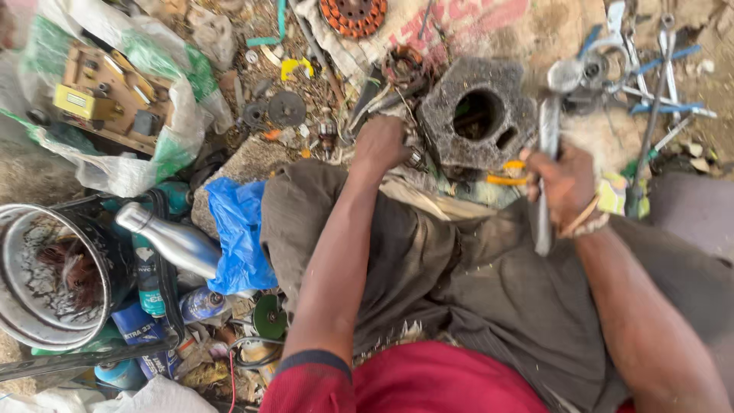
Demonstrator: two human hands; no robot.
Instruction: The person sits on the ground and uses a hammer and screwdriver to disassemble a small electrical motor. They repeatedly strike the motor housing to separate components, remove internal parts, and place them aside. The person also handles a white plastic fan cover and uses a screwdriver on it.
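Observation:
My left hand [380, 145] is closed around a small metal part beside a grey, hollow concrete-like block [478, 115] with a round hole in it. What exactly it grips is mostly hidden under the fingers. My right hand [564, 183], with a band at the wrist, grips the handle of a metal hammer [549, 145] that stands nearly upright, its head up near the block's right side. Both forearms reach over my lap in dark trousers [459, 268].
Scrap and tools surround me: wrenches and blue-handled tools [657, 69] at top right, a copper-wound motor part [352, 15] at top, a circuit board in a plastic bag [115, 92] at left, a steel bottle [168, 241], a blue bag [237, 229], a metal bowl [38, 275].

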